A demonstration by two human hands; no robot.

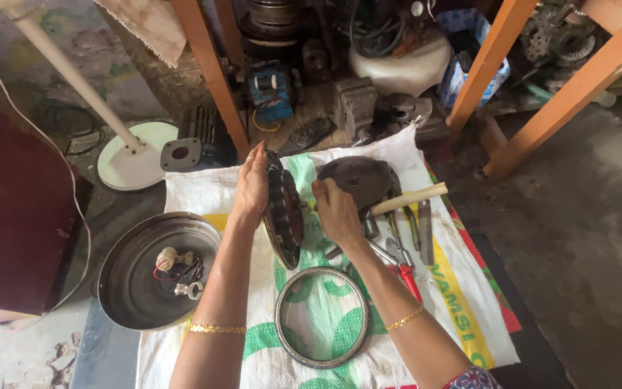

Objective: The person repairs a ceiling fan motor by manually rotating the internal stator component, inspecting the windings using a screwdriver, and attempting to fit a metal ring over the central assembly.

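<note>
Dark round motor stator [284, 216] ringed with copper windings, stood on edge, flat left hand [251, 189] pressed against it, right hand [336, 210] closed on its rim, white woven sack [253, 346] beneath.

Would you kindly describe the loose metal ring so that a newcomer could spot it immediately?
Find the white woven sack spread on the floor. Between the person's forearms, nearest the camera, lies the metal ring. Unlike the round pan to its left, it is open, with the sack's green print showing through.
</note>
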